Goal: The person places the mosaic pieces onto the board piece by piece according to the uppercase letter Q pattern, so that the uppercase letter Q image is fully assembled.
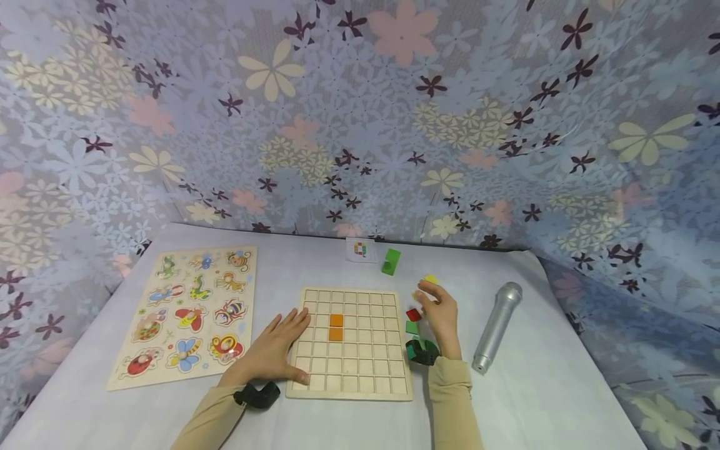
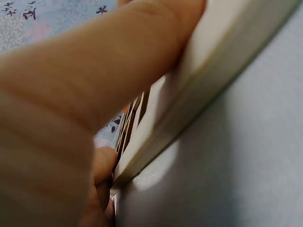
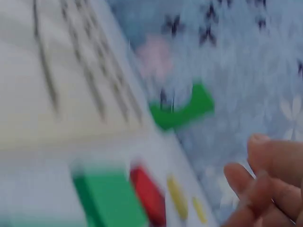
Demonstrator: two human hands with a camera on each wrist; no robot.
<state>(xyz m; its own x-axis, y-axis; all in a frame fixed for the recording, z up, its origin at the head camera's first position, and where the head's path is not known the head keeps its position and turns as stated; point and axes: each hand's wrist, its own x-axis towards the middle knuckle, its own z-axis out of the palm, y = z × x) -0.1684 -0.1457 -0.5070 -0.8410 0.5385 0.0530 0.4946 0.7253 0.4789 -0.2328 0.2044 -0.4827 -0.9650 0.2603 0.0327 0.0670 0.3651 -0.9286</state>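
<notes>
A wooden grid board (image 1: 374,369) lies in front of me with two orange square pieces (image 1: 335,327) side by side in its cells. My left hand (image 1: 272,353) rests spread on the board's left edge; in the left wrist view, its thumb (image 2: 132,52) lies across the rim. Right of the board, my right hand (image 1: 441,315) hovers beside loose blocks, its fingers loosely bent with nothing visible between them. Near it are a red block (image 1: 413,315), a green block (image 1: 412,327) and a yellow block (image 1: 430,279), partly covered by the fingers. The right wrist view is blurred.
A wooden insect picture board (image 1: 185,312) lies at left. Behind the grid board are a small pattern card (image 1: 360,250) and a notched bright green block (image 1: 390,262). At right lies a silver cylinder (image 1: 497,328). Flowered cloth (image 1: 360,125) hangs behind the table.
</notes>
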